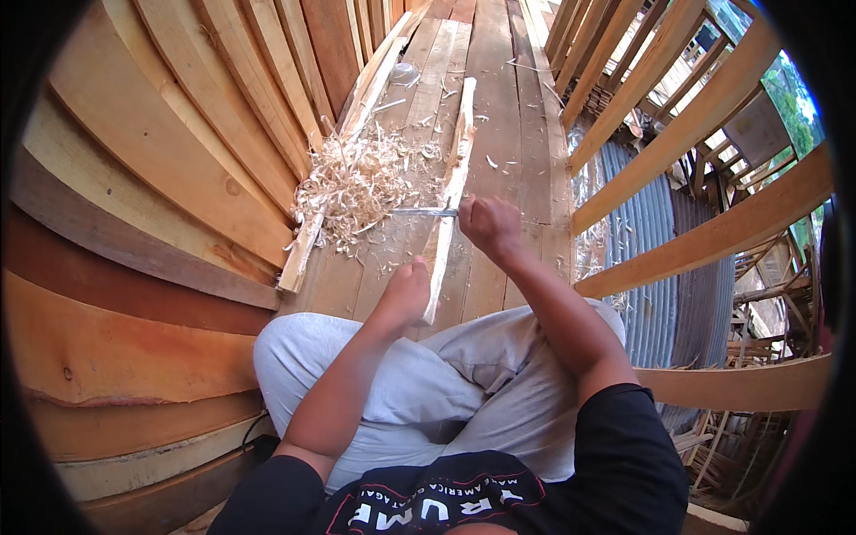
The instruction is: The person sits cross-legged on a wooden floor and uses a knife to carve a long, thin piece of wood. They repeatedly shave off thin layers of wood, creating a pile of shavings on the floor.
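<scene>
Nearest to me are my crossed legs in grey trousers (446,374), knees spread over the plank floor (499,107), which leaves little room between them. My left hand (406,294) comes up from the lower edge with the forearm nearly straight, fingers wrapped tight round the near end of a long, pale wooden stick (453,192), just above my left knee. The stick runs away from me along the floorboards, its far end lying flat on them. A little farther out, my right hand (489,223) sits just right of the stick, wrist bent inward, its fingers clenched on the handle of a knife (426,211) whose thin blade lies crosswise, pointing left, and meets the stick about midway. Left of the blade a heap of curled wood shavings (357,183) lies on the floor, touching a second loose batten (343,147) that slants along the wall's foot. The left side is closed by a wall of stacked planks (160,178); the right edge of the floor drops off beyond an open wooden railing (704,125), with corrugated metal sheeting (642,250) below. The clear lane runs straight ahead down the boards.
</scene>
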Demonstrator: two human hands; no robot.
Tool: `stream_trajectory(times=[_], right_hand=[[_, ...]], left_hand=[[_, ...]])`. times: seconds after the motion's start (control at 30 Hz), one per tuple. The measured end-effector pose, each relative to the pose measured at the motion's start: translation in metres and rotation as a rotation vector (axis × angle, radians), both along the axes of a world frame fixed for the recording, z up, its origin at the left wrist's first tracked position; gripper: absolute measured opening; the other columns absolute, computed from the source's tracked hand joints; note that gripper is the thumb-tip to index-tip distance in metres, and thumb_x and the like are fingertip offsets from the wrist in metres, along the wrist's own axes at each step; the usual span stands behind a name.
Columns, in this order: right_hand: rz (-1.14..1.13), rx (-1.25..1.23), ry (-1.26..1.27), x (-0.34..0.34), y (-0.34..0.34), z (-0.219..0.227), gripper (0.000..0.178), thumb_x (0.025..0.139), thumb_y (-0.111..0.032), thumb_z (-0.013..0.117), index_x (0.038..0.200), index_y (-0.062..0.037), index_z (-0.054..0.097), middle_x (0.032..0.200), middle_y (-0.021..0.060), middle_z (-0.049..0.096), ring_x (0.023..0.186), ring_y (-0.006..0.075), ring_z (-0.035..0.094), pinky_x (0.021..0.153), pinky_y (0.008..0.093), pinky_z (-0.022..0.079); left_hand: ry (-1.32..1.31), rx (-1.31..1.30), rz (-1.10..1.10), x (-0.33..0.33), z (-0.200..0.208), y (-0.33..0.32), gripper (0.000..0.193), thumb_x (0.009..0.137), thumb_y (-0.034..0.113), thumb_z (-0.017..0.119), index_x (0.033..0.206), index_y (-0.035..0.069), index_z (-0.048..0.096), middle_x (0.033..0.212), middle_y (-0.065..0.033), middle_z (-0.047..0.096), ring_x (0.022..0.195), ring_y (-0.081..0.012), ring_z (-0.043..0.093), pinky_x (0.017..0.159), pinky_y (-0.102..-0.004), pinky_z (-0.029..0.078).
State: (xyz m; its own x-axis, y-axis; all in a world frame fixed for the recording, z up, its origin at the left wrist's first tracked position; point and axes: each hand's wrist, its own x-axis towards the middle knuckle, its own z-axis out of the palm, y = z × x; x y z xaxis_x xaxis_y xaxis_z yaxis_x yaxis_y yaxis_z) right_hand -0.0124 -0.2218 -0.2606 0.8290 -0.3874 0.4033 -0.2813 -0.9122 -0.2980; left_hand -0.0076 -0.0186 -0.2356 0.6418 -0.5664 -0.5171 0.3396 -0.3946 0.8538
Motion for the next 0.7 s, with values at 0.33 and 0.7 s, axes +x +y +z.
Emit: stream_trajectory(times=[0.33,0.7], right_hand=[[-0.240,0.018,0.230,0.010,-0.073,-0.007,0.054,0.097,-0.035,0.037,0.067,-0.0002,0.065,0.070,0.0253,0.065,0.068,0.0444,0.065,0.067,0.0526,0.052],[-0.066,0.442,0.358,0.001,-0.013,0.045,0.055,0.100,-0.041,0.043,0.078,0.0039,0.066,0.074,0.0258,0.064,0.072,0.0411,0.063,0.071,0.0473,0.049]], left_hand=[[0.008,0.104,-0.066,-0.009,0.016,0.008,0.053,0.105,0.037,0.027,0.107,-0.007,0.057,0.078,-0.0139,0.062,0.064,-0.0228,0.063,0.064,-0.0385,0.054],[-0.078,0.113,-0.075,0.015,0.011,0.012,0.051,0.105,0.034,0.029,0.101,-0.007,0.059,0.080,-0.0182,0.063,0.069,-0.0264,0.064,0.070,-0.0400,0.053]])
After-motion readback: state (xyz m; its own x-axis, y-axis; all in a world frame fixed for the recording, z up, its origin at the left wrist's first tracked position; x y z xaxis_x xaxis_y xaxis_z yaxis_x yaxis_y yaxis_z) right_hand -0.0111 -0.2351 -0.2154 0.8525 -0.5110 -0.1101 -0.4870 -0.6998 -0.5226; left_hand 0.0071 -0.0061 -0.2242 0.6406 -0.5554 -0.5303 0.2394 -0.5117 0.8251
